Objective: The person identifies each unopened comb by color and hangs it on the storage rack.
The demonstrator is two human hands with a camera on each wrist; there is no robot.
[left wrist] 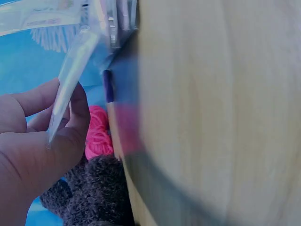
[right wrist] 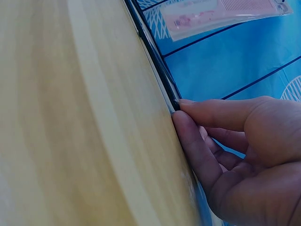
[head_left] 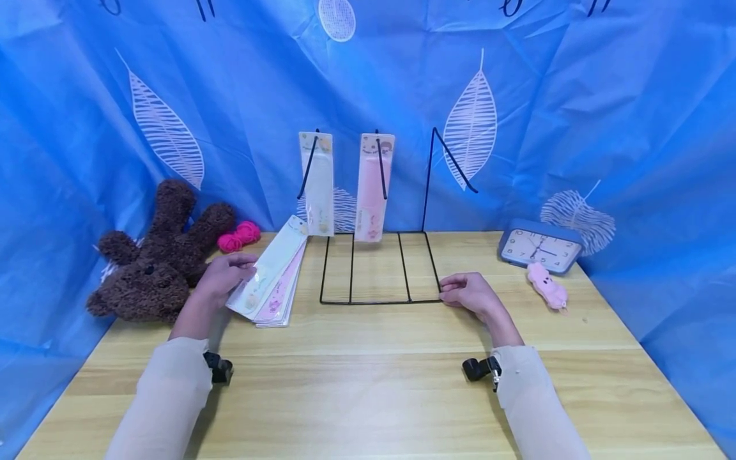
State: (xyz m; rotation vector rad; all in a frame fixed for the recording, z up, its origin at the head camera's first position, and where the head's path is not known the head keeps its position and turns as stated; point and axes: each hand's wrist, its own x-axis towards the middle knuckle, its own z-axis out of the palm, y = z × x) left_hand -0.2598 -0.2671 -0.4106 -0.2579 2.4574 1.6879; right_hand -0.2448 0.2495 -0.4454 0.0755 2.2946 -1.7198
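Note:
My left hand (head_left: 227, 276) pinches the edge of a pale green comb in a clear packet (head_left: 275, 255), tilted over a fanned pile of packaged combs (head_left: 280, 308) on the table. In the left wrist view, the packet (left wrist: 73, 77) appears edge-on between thumb and fingers. My right hand (head_left: 473, 292) pinches the front right corner of a black wire display rack (head_left: 379, 303); the right wrist view shows thumb and fingertip on the wire (right wrist: 162, 75). A pale packaged comb (head_left: 319, 191) hangs on the rack's left hook, a pink one (head_left: 374, 191) on the middle hook. The right hook (head_left: 455, 160) is bare.
A brown plush bear (head_left: 152, 275) lies at the left, beside bright pink yarn (head_left: 239, 236). At the right stand a blue clock (head_left: 542, 246) and a small pink toy (head_left: 547, 287). A blue curtain (head_left: 391, 70) hangs behind the table.

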